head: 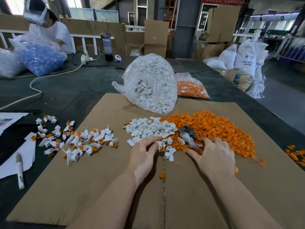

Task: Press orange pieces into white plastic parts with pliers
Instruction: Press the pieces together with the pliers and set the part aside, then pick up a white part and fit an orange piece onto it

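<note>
- Juggling pliers [189,138] and loose parts at once is the risky bit imo: the right hand [212,156] has its fingers curled round the red handles while it lies on the orange pieces [214,128], so a slip could scatter that heap off the cardboard [82,187].
- Left hand [143,154] pinches a small part at the near edge of the white plastic parts [148,129] (can't tell if an orange insert is seated in it). If it sits crooked, the squeeze might jam or crack it.
- Fingertips are close to the metal jaws, so a pinch is possible.
- Pliers look worn, with a dull, paint-flecked steel head.
- White parts are hard and glossy, little cups with flat tabs; orange ones are small, roundish, matte.
- Finished pieces [74,139] lie scattered to the left, and a crinkly clear bag of white parts [151,83] slumps behind.
</note>
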`<state>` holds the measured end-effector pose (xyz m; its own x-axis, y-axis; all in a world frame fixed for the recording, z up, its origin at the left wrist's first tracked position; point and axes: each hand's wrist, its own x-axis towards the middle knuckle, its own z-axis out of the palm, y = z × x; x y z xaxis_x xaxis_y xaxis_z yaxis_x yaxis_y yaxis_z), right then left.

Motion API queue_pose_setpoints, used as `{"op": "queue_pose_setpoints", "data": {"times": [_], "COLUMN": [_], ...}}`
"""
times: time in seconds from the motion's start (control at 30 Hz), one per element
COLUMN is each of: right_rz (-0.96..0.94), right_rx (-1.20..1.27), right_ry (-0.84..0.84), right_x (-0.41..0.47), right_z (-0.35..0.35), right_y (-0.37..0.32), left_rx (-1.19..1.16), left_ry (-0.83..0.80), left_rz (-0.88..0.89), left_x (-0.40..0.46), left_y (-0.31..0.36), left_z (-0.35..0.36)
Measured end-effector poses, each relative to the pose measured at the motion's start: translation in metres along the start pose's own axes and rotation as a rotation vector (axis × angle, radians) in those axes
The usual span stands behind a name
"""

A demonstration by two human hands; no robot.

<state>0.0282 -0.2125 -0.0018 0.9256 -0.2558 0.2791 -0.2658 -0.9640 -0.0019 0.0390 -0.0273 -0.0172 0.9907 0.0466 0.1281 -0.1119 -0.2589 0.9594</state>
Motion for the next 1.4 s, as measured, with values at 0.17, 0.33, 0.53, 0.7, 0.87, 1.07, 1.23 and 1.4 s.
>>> {"op": "queue_pose_setpoints", "data": {"times": [0.17, 0.33, 0.53, 0.7, 0.87, 1.07, 1.23, 1.4], "right_rz": [-0.245, -0.563, -0.525, -0.478, -0.465, -0.465, -0.437, -0.243], "right_rx": [0.407, 0.708, 0.754, 0.770, 0.775, 0.747, 0.799, 0.971], "right_ry": [0.212, 0.224, 0.207, 0.203, 0.178, 0.179, 0.171, 0.216], "right_x": [-0.009, -0.025, -0.027, -0.027, -0.028, -0.029, -0.029, -0.028], "right_z": [-0.001, 0.002, 0.008, 0.008, 0.009, 0.009, 0.008, 0.008], "right_y": [-0.021, -0.045, -0.046, -0.046, -0.045, -0.047, -0.046, -0.041], "left_rx": [-0.067, -0.012, -0.050, -0.036, 0.121, 0.209, 0.169, -0.027], "left_ry": [0.022, 0.012, -0.018, -0.151, -0.122, -0.114, -0.110, -0.084], "left_rz": [-0.026, 0.008, -0.003, 0.052, 0.129, 0.143, 0.133, 0.044], "left_x": [0.001, 0.001, -0.002, -0.006, -0.006, -0.008, -0.008, -0.008], "left_y": [-0.002, -0.003, 0.000, 0.002, 0.003, 0.001, 0.002, 0.004], "left_z": [0.003, 0.003, 0.001, 0.001, 0.003, 0.004, 0.003, 0.000]}}
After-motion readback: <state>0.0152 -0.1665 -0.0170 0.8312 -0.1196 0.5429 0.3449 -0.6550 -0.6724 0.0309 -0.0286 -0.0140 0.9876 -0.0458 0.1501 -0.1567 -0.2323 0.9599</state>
